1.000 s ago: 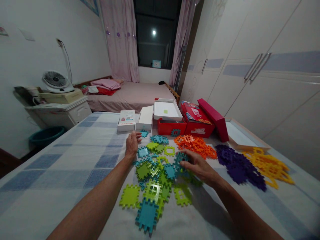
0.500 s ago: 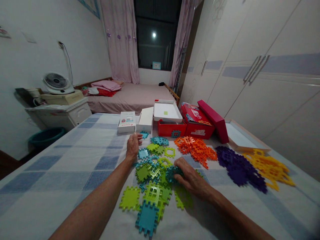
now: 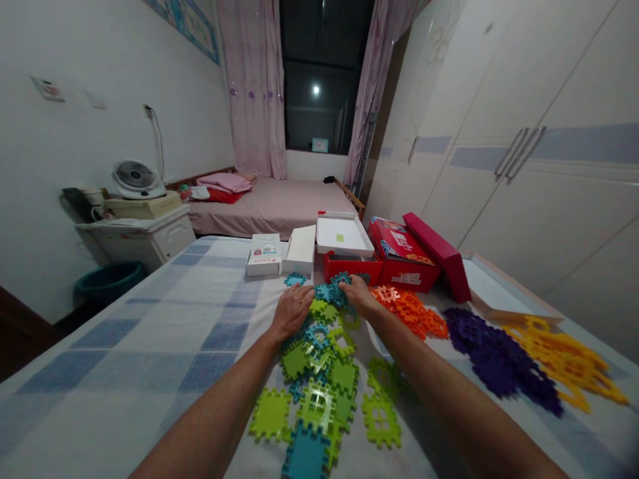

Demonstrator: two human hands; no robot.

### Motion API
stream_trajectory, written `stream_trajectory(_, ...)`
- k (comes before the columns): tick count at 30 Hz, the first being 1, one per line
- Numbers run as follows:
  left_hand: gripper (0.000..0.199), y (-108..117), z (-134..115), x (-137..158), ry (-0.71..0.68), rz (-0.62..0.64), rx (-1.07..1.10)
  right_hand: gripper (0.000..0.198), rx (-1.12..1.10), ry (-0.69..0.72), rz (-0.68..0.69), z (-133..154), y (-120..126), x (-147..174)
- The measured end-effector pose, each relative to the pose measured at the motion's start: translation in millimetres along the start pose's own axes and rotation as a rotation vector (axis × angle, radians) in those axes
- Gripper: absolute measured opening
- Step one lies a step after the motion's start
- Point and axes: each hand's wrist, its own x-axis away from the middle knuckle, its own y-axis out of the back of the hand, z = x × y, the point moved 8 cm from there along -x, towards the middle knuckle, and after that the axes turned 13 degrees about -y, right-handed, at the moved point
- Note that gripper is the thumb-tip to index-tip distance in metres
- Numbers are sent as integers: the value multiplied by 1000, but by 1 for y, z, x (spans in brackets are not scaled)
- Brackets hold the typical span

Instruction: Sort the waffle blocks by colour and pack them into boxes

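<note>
My right hand (image 3: 357,294) is closed on a blue interlocking tile (image 3: 341,279) at the far end of the pile, beside other blue tiles (image 3: 323,293). Along the pile's left side, my left hand (image 3: 293,311) has its fingers bent and together over the pieces; whatever they grip is hidden beneath them. Just beyond it lies a single blue tile (image 3: 295,280). Green notched tiles (image 3: 344,374) and a few blue ones spread toward me between my forearms. A large blue tile (image 3: 306,452) is at the near end.
Orange pieces (image 3: 412,313), purple pieces (image 3: 499,362) and yellow pieces (image 3: 562,356) form separate heaps on the right. Behind them stand a red box (image 3: 407,259), a white box lid (image 3: 344,236), small white boxes (image 3: 264,256) and a shallow tray (image 3: 509,293). A checked cloth (image 3: 150,332) covers the surface.
My right hand has carried a blue tile from the middle of the pile to its far end. The left hand has shifted from the far blue tile back over the pile. The camera view has tilted slightly.
</note>
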Motion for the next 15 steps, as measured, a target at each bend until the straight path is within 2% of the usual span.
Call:
stream_trajectory(7,34,4,2,2,68,-62,145,11,95,-16,14,-8,-16,2)
stream_trajectory(10,38,5,-5,2,48,-35,136,13,117,16,32,-6,-20,8)
stream_trajectory(15,43,3,-6,7,115,29,169,14,96,58,89,-6,-19,21)
